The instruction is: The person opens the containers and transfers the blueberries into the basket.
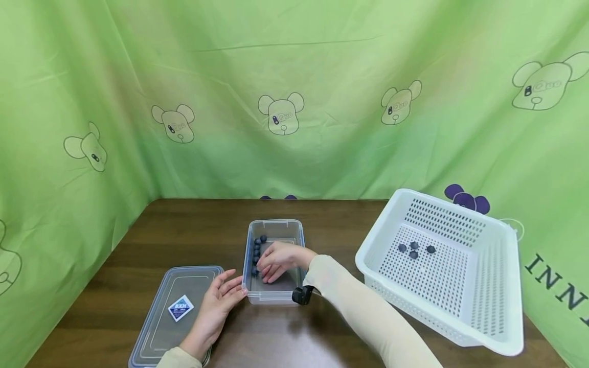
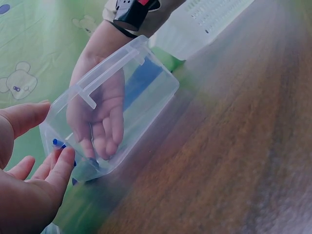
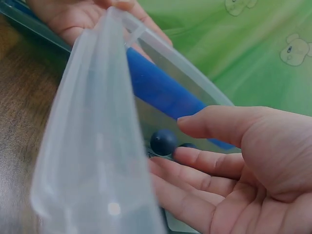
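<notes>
A clear plastic box [image 1: 276, 295] with a blue strip along its side stands at the table's middle. Several dark blueberries [image 1: 256, 253] line its left side. My right hand [image 1: 281, 259] reaches down into it, palm turned toward the left. In the right wrist view its fingers are extended, the thumb apart, and a blueberry [image 3: 164, 142] shows just beyond the fingertips. My left hand [image 1: 220, 301] is at the box's near left corner, fingers spread and loosely bent. In the left wrist view its fingertips [image 2: 68, 155] lie right at the outer wall, thumb near the rim.
A white perforated basket [image 1: 494, 296] stands at the right, with several blueberries [image 1: 413, 254] on its floor. The box's blue-edged lid [image 1: 195, 280] lies at the left, partly under my left forearm. A green printed curtain [image 1: 322, 163] hangs behind the wooden table [image 1: 340, 220].
</notes>
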Motion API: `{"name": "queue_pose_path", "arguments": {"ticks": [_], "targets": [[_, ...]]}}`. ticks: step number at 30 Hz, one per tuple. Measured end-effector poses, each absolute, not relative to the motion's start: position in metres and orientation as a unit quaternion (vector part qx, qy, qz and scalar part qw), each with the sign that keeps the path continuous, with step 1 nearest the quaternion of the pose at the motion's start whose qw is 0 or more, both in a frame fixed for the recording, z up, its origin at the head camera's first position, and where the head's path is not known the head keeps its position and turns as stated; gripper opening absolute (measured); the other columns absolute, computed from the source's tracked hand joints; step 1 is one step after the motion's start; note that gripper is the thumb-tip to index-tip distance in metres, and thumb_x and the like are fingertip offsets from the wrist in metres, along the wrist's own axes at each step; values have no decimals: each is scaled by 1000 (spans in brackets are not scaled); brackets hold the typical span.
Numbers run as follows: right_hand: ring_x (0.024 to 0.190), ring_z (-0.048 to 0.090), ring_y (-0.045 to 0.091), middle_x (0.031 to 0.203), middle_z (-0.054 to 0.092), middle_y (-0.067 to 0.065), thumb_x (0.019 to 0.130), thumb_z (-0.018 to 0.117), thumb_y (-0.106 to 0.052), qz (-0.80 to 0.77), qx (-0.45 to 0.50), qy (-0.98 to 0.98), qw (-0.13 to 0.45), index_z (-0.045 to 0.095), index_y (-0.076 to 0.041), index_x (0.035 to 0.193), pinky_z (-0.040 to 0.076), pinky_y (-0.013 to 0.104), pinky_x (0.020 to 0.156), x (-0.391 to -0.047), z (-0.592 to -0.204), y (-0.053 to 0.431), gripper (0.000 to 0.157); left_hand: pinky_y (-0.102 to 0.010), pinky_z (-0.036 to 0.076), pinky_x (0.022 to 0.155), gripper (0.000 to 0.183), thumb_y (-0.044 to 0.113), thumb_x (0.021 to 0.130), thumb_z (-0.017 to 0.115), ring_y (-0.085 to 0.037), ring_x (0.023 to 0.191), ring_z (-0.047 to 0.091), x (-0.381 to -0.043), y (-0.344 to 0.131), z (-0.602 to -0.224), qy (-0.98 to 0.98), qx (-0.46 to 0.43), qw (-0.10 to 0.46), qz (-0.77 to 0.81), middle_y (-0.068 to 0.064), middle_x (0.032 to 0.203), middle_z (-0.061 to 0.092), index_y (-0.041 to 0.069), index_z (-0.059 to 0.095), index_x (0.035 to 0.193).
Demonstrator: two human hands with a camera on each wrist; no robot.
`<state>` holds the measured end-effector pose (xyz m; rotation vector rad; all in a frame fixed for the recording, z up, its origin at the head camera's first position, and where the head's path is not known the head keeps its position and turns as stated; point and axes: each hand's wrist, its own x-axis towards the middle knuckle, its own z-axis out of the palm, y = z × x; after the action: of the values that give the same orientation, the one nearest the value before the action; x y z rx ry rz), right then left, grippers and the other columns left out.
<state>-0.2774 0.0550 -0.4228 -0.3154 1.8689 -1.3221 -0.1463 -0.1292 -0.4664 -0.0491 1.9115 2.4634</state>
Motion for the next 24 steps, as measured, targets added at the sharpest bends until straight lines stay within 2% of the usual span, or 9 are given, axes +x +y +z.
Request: {"name": "queue_pose_path", "arguments": {"ticks": [6, 13, 24], "targets": [[70, 70, 22, 74, 68, 16, 93, 60, 0, -533, -121, 727, 415, 66, 10, 103, 59, 39, 75, -276, -426, 48, 15, -21, 52, 84, 63, -11, 87, 64, -12, 98, 62, -146, -129, -466, 613, -16, 12, 790, -18, 121, 61, -10, 31, 140], [65, 67, 21, 72, 66, 16, 91, 60, 7, -522, -120, 734, 417, 64, 6, 94, 60, 36, 69, -278, -424, 44, 5, -22, 52, 85, 63, -9, 87, 65, -15, 101, 62, -149, -129, -466, 614, -16, 12, 789, -20, 122, 60, -9, 32, 141], [58, 65, 18, 67, 65, 15, 89, 62, 10, -503, -129, 753, 405, 66, 5, 86, 60, 34, 65, -273, -428, 39, 7, -22, 52, 84, 63, -10, 86, 65, -12, 98, 62, -147, -130, -466, 613, -19, 13, 790, -21, 122, 60, -9, 32, 140]]}}
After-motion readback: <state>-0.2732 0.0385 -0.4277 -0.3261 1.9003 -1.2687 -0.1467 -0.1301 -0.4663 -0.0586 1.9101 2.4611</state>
